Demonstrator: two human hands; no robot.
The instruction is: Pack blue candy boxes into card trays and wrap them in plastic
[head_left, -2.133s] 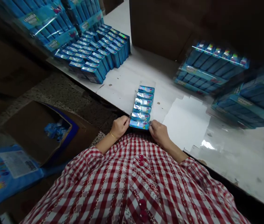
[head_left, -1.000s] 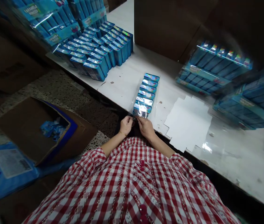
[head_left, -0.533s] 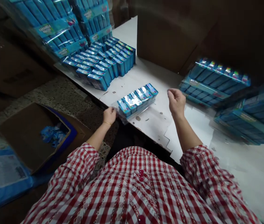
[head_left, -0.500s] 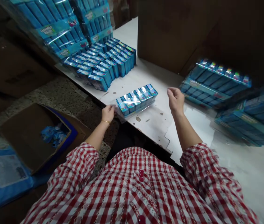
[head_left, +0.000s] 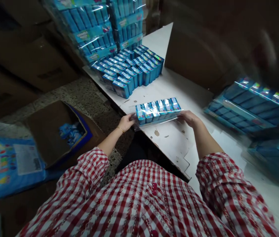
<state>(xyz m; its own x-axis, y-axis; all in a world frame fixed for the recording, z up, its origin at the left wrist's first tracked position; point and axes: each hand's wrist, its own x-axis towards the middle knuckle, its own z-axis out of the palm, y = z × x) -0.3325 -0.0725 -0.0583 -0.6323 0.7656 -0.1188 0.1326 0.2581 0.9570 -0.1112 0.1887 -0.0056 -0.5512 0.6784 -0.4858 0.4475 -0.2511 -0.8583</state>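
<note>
In the head view, the person's left hand (head_left: 126, 122) pinches the clear wrap at the near-left end of a wrapped pack (head_left: 156, 111), its thumb and fingers closed on the film. The right hand (head_left: 189, 118) is at the pack's other end, fingers against the wrap; whether they clamp it cannot be told, as the fingertips are partly hidden. The pack, a row of small blue boxes in clear film, lies between the two hands over the front edge area of the white table (head_left: 170, 140); whether it rests on the surface is unclear.

Beyond it, loose blue boxes (head_left: 131, 70) stand upright in close rows, with wrapped stacks (head_left: 92, 36) behind them. More wrapped packs (head_left: 243, 105) sit on the right side of the table. To the left, below table level, are an open carton (head_left: 48, 131) with crumpled blue pieces (head_left: 71, 133) inside, and a blue printed bag (head_left: 13, 166).
</note>
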